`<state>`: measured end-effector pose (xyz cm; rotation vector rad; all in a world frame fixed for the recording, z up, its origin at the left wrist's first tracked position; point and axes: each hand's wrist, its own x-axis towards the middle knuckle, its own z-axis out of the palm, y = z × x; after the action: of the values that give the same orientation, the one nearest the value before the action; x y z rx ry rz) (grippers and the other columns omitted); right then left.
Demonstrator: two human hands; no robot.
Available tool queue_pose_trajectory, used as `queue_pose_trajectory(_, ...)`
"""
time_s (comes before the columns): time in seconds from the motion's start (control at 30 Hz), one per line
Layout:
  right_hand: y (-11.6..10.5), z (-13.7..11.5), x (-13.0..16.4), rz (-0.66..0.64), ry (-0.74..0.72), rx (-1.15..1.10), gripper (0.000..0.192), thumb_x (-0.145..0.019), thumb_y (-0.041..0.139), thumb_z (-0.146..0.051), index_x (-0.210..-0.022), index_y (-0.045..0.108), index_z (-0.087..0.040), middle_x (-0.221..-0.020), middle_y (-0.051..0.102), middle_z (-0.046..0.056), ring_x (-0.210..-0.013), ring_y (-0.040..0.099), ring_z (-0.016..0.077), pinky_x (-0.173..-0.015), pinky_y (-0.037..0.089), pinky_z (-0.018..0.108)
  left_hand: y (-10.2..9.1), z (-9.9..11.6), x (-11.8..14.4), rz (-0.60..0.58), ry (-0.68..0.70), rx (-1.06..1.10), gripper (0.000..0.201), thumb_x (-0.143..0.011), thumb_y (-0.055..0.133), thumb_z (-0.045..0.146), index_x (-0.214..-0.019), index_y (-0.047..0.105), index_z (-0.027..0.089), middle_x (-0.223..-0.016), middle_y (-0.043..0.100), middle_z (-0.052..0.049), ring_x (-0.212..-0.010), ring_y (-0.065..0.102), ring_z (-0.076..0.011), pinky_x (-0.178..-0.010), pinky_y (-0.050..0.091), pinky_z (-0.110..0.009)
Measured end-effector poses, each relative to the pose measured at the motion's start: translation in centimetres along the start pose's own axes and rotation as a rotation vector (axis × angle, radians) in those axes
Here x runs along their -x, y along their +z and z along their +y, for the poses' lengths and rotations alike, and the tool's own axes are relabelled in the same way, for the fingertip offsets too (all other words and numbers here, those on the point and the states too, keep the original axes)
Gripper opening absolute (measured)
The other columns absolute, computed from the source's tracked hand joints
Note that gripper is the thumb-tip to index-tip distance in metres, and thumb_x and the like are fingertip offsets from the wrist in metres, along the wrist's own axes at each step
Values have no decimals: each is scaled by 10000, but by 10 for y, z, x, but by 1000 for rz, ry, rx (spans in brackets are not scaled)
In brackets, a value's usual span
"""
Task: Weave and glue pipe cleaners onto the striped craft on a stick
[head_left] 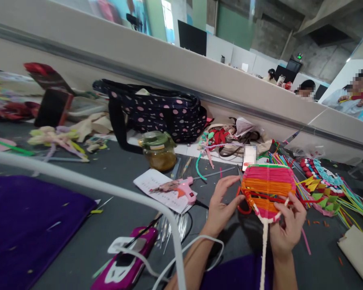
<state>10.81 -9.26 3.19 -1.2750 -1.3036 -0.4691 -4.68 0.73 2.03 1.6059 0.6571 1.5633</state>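
A small fan-shaped craft [268, 181], banded in pink and orange pipe cleaners with a white twisted stem, is held upright above the dark table. My right hand [290, 221] grips its lower right edge between thumb and fingers. A red pipe cleaner [310, 200] runs across the fan and sticks out to the right. My left hand [224, 201] is at the fan's left edge, thumb and fingers apart. Beside the left thumb, the red-orange strand [243, 209] bends into a loop. Whether the left fingertips touch the fan is hard to make out.
A pink glue gun [186, 191] lies on white paper [147, 181]. Behind stand a jar [159, 151] and a dotted bag [157, 106]. A white curved tube [124, 191] crosses the foreground near a magenta device [125, 259]. Pipe cleaners [353, 205] lie at right.
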Motion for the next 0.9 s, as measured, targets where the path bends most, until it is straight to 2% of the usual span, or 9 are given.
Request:
queue_pose_trajectory(0.1, -1, 1, 1, -11, -74, 42, 201, -824, 588, -100, -971, 662, -215, -1261, 455, 111, -995, 625, 236, -803, 549, 431, 0, 3, 1, 92, -72, 32, 93, -803, 673, 270, -867, 693, 206, -903, 627, -58, -897, 588, -206, -835, 451, -341)
queue_pose_trajectory(0.13, -2, 1, 1, -26, -91, 53, 218, -823, 577, -94, -978, 662, -221, -1268, 447, 109, -1000, 621, 238, -807, 549, 435, 1, 4, 0, 107, -103, 36, 76, -805, 666, 273, -803, 691, 201, -838, 616, -47, -840, 580, -195, -791, 449, -319)
queue_pose_trajectory(0.33, -8, 1, 3, -125, -159, 137, 346, -783, 500, -49, -1015, 663, -247, -1280, 409, 97, -1032, 584, 247, -792, 551, 427, 3, 7, -1, 72, -319, 83, 148, -756, 699, 333, -722, 717, 190, -721, 644, -30, -705, 557, -173, -682, 426, -264)
queue_pose_trajectory(0.47, -9, 2, 4, -137, -181, 180, 377, -754, 473, -36, -1006, 662, -244, -1270, 410, 96, -1027, 577, 251, -789, 543, 435, 9, 2, 2, -41, -584, 321, 279, -747, 702, 415, -658, 683, 151, -608, 626, -14, -577, 529, -130, -583, 408, -228)
queue_pose_trajectory(0.57, -8, 2, 5, -139, -200, 208, 368, -753, 475, -32, -992, 660, -241, -1266, 419, 96, -1023, 574, 249, -789, 538, 436, 13, 0, 5, -145, -746, 576, 318, -769, 675, 448, -716, 683, 134, -637, 656, -35, -557, 560, -123, -567, 440, -227)
queue_pose_trajectory(0.67, -8, 5, 10, -136, -212, 226, 358, -765, 501, -28, -995, 665, -249, -1269, 423, 90, -1052, 563, 253, -789, 543, 422, 14, 2, 5, -155, -813, 741, 317, -762, 690, 441, -799, 689, 126, -713, 693, -62, -589, 606, -132, -588, 492, -241)
queue_pose_trajectory(0.83, -7, 10, 18, -157, -197, 222, 328, -831, 525, -74, -1066, 669, -252, -1316, 422, 108, -1138, 540, 278, -831, 562, 444, 14, 8, 4, -129, -836, 737, 360, -651, 813, 346, -889, 654, 128, -767, 721, -69, -579, 641, -140, -563, 535, -253)
queue_pose_trajectory(0.9, -6, 8, 19, -109, -162, 215, 346, -842, 544, -89, -1130, 648, -250, -1363, 408, 127, -1117, 563, 275, -827, 570, 448, 15, 9, 4, -86, -858, 738, 372, -626, 833, 320, -881, 637, 134, -758, 726, -57, -565, 645, -130, -540, 532, -231)
